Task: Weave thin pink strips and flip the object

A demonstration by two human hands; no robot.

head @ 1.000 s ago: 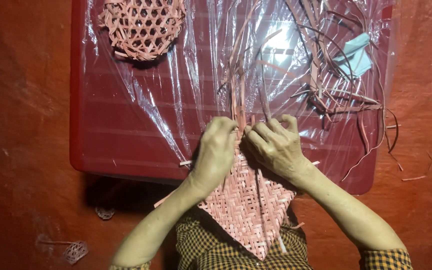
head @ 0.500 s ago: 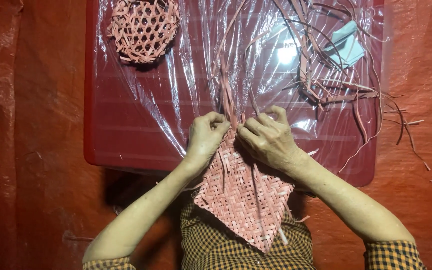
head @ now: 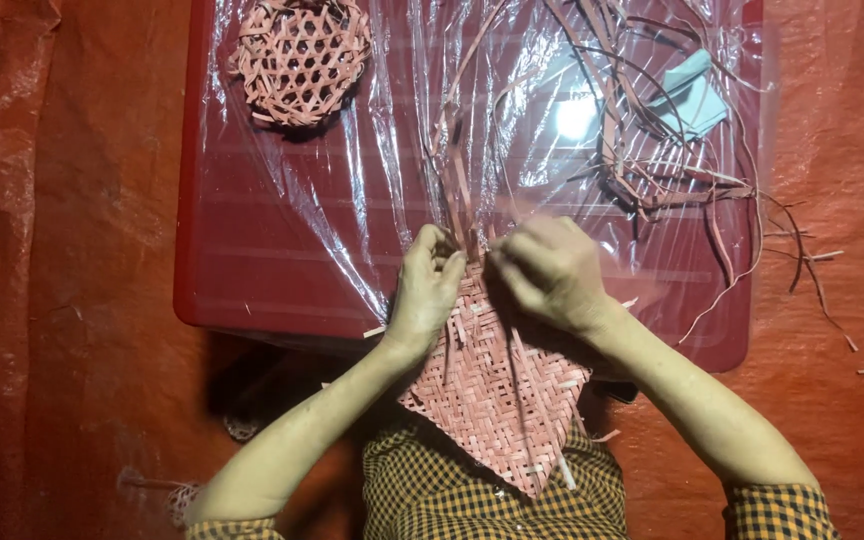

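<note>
Nearest the camera, over the person's checked yellow-and-black clothing, hangs a flat, diamond-shaped woven mat of pink strips. Its lower point reaches toward the lap and its upper end lies at the near edge of the low red bench.

The left hand curls its fingers together on the upper left edge of the weave, pinching strips there. The right hand presses down on the upper right edge with fingers bent close; it is blurred, so exactly which strip its grip holds cannot be made out. Between the two hands, loose pink strip ends rise away across the bench.

The bench is covered by a crinkled clear plastic sheet. At its far left corner sits a small round open-weave pink basket. Toward the far right lies a tangle of loose pink strips beside a pale folded piece, whose nature is hard to tell under glare.

Judging from the loose, unfinished ends, a strip could slip out of the pinch and the top rows could loosen. The thin strips might also kink or split if bent sharply. The hands hide the working edge itself.
</note>
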